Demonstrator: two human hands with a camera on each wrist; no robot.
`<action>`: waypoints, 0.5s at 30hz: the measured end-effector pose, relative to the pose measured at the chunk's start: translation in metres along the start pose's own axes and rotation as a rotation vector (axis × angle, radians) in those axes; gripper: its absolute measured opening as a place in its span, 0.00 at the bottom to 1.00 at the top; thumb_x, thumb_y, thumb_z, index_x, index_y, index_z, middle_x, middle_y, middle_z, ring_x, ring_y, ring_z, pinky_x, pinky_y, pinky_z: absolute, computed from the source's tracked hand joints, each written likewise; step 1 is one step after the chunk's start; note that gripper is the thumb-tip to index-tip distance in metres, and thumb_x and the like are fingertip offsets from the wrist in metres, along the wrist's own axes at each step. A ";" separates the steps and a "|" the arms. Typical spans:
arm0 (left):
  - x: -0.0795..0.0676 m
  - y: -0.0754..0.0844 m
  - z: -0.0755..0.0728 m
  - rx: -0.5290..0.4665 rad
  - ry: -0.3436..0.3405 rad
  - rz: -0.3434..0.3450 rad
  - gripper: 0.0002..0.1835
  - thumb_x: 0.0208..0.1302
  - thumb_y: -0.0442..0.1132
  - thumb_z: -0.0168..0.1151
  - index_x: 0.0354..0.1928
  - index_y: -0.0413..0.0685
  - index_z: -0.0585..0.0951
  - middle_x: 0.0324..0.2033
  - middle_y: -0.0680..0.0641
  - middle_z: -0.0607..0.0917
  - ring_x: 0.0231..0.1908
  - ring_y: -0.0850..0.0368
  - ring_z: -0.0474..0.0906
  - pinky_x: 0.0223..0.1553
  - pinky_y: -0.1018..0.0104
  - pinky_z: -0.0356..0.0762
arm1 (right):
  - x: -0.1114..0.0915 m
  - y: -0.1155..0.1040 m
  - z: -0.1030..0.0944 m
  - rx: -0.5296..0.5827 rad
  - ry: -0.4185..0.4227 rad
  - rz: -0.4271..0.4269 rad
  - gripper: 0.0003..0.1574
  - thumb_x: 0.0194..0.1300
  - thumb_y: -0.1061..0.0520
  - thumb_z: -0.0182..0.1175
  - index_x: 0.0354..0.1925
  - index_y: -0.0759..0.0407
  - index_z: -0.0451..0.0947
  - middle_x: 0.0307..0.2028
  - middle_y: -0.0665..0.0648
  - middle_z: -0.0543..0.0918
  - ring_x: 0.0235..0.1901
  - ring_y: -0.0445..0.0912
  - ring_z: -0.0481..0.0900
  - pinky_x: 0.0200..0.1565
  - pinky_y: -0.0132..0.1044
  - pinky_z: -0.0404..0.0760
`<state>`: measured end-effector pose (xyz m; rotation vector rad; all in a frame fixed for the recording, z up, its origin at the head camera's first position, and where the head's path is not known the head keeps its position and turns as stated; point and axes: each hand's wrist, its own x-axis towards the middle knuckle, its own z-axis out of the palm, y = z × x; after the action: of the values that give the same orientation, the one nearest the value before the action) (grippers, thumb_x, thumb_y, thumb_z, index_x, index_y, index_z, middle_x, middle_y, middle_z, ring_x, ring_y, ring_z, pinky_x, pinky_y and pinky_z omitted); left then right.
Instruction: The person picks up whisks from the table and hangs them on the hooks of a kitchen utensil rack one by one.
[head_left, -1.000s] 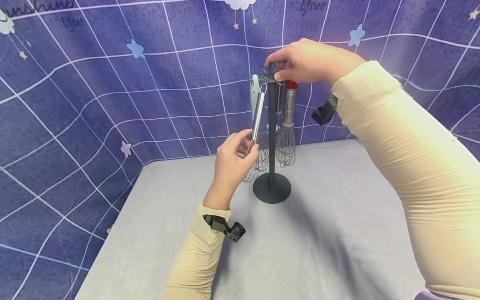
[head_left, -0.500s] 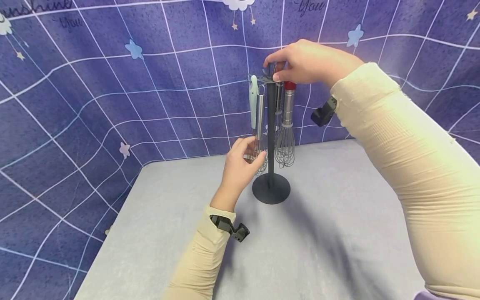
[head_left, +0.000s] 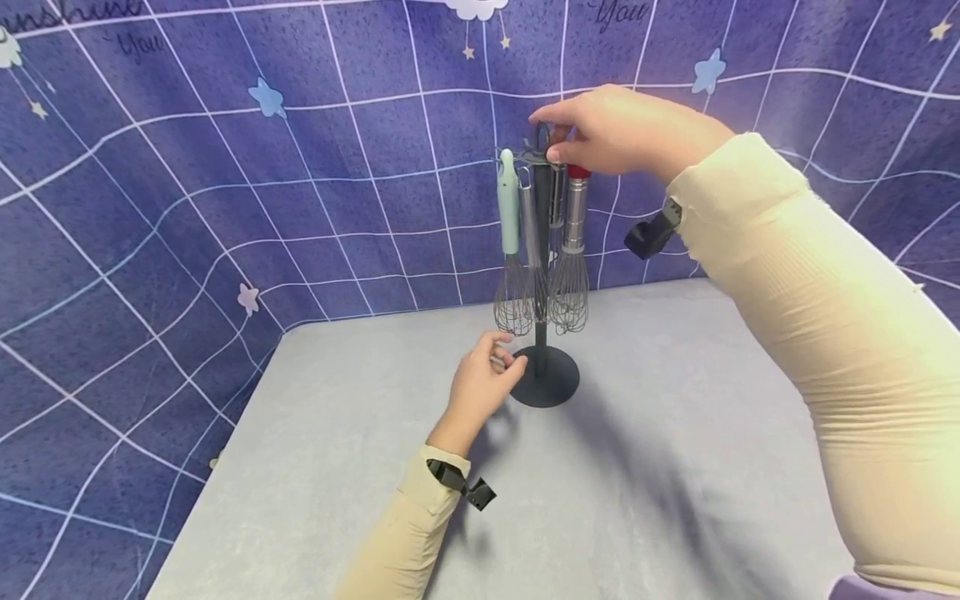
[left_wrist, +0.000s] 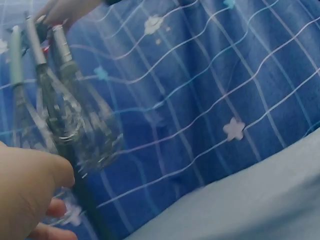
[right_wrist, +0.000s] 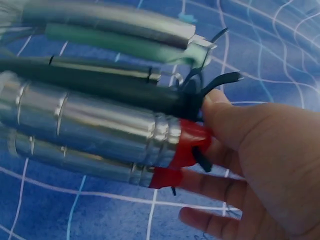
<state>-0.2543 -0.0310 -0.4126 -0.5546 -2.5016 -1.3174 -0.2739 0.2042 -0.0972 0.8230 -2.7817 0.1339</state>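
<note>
A black whisk stand [head_left: 551, 385] with a round base bears several hanging whisks. My right hand [head_left: 626, 129] pinches its top between thumb and fingers. On the left hangs a mint-handled whisk [head_left: 508, 212]; beside it, in front of the pole, is a slim silver whisk [head_left: 532, 221]. A steel whisk with a red cap [head_left: 576, 212] hangs on the right. The right wrist view has two red-capped steel handles [right_wrist: 110, 125] near my right fingers. My left hand [head_left: 480, 383], fingers loosely bent and holding nothing, is low, left of the base and below the whisks.
The stand is on a grey tabletop [head_left: 360, 433]. Behind it and along the left side hangs a purple-blue grid cloth [head_left: 360, 208] with stars. A black wrist camera [head_left: 465, 485] sits on the left sleeve, another on the right.
My left hand has let go of the silver whisk and dropped toward the table. That whisk now hangs closer to the pole, turned from before. The right hand stays at the stand's top.
</note>
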 end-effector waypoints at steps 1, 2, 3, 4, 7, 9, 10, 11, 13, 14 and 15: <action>-0.003 -0.006 -0.004 0.031 0.004 -0.024 0.20 0.66 0.47 0.67 0.57 0.51 0.78 0.33 0.55 0.85 0.31 0.61 0.84 0.36 0.60 0.83 | -0.004 0.001 -0.002 0.005 0.021 0.017 0.36 0.79 0.49 0.49 0.78 0.58 0.56 0.62 0.65 0.78 0.59 0.62 0.77 0.67 0.60 0.67; -0.006 -0.012 -0.011 0.072 0.010 -0.052 0.20 0.66 0.48 0.66 0.57 0.52 0.78 0.33 0.56 0.85 0.32 0.61 0.84 0.37 0.59 0.82 | -0.010 0.002 -0.005 0.004 0.055 0.038 0.37 0.79 0.47 0.48 0.78 0.57 0.54 0.64 0.65 0.77 0.62 0.62 0.75 0.68 0.60 0.65; -0.008 -0.018 -0.019 0.119 0.013 -0.076 0.20 0.66 0.49 0.65 0.57 0.53 0.78 0.34 0.56 0.86 0.32 0.60 0.84 0.37 0.58 0.82 | -0.018 0.005 -0.007 0.006 0.095 0.063 0.38 0.79 0.45 0.48 0.79 0.56 0.53 0.66 0.65 0.75 0.64 0.63 0.72 0.69 0.61 0.63; -0.010 -0.024 -0.028 0.171 0.017 -0.098 0.20 0.66 0.49 0.64 0.57 0.53 0.78 0.34 0.55 0.86 0.33 0.59 0.84 0.37 0.57 0.82 | -0.027 0.008 -0.010 0.012 0.147 0.089 0.39 0.79 0.44 0.47 0.79 0.55 0.53 0.66 0.65 0.75 0.65 0.64 0.71 0.69 0.61 0.63; -0.013 -0.039 -0.064 0.344 0.018 -0.163 0.23 0.67 0.52 0.61 0.60 0.52 0.77 0.40 0.52 0.87 0.37 0.54 0.85 0.40 0.52 0.81 | -0.063 0.024 -0.010 0.017 0.283 0.167 0.39 0.77 0.43 0.48 0.78 0.55 0.56 0.65 0.66 0.76 0.66 0.67 0.69 0.69 0.62 0.62; -0.014 -0.048 -0.090 0.446 0.014 -0.199 0.26 0.68 0.55 0.58 0.62 0.49 0.75 0.45 0.46 0.86 0.42 0.48 0.85 0.43 0.48 0.81 | -0.089 0.040 0.001 0.009 0.322 0.213 0.39 0.76 0.44 0.49 0.77 0.58 0.58 0.64 0.69 0.76 0.64 0.70 0.69 0.66 0.65 0.63; -0.015 -0.052 -0.102 0.495 0.014 -0.224 0.28 0.68 0.56 0.57 0.64 0.47 0.74 0.48 0.43 0.85 0.46 0.44 0.83 0.45 0.45 0.80 | -0.102 0.048 0.010 0.001 0.321 0.234 0.39 0.75 0.44 0.49 0.76 0.60 0.59 0.63 0.70 0.75 0.63 0.71 0.70 0.64 0.67 0.64; -0.016 -0.056 -0.114 0.538 0.011 -0.253 0.32 0.68 0.58 0.56 0.66 0.45 0.72 0.52 0.39 0.83 0.49 0.40 0.82 0.46 0.42 0.79 | -0.115 0.057 0.021 -0.006 0.301 0.254 0.40 0.75 0.44 0.50 0.76 0.62 0.59 0.64 0.71 0.74 0.63 0.72 0.69 0.63 0.68 0.63; -0.020 -0.064 -0.133 0.628 0.001 -0.310 0.39 0.68 0.63 0.54 0.70 0.44 0.68 0.58 0.32 0.78 0.55 0.32 0.76 0.48 0.36 0.77 | -0.137 0.074 0.050 -0.019 0.240 0.276 0.41 0.75 0.43 0.50 0.75 0.66 0.58 0.65 0.74 0.72 0.61 0.74 0.69 0.61 0.70 0.64; -0.022 -0.067 -0.141 0.664 -0.010 -0.339 0.43 0.67 0.67 0.53 0.73 0.44 0.65 0.61 0.29 0.74 0.57 0.28 0.73 0.49 0.33 0.75 | -0.147 0.081 0.066 -0.029 0.204 0.284 0.43 0.75 0.41 0.51 0.75 0.67 0.58 0.66 0.75 0.70 0.61 0.75 0.68 0.61 0.71 0.64; -0.025 -0.071 -0.146 0.694 -0.026 -0.365 0.47 0.66 0.70 0.52 0.75 0.44 0.61 0.65 0.27 0.70 0.60 0.25 0.69 0.50 0.30 0.73 | -0.157 0.088 0.082 -0.031 0.167 0.288 0.45 0.75 0.40 0.51 0.75 0.68 0.57 0.66 0.76 0.69 0.62 0.75 0.68 0.61 0.71 0.65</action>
<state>-0.2559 -0.1943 -0.3934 0.0444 -2.9222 -0.4411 -0.2110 0.3473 -0.2178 0.3795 -2.7184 0.1982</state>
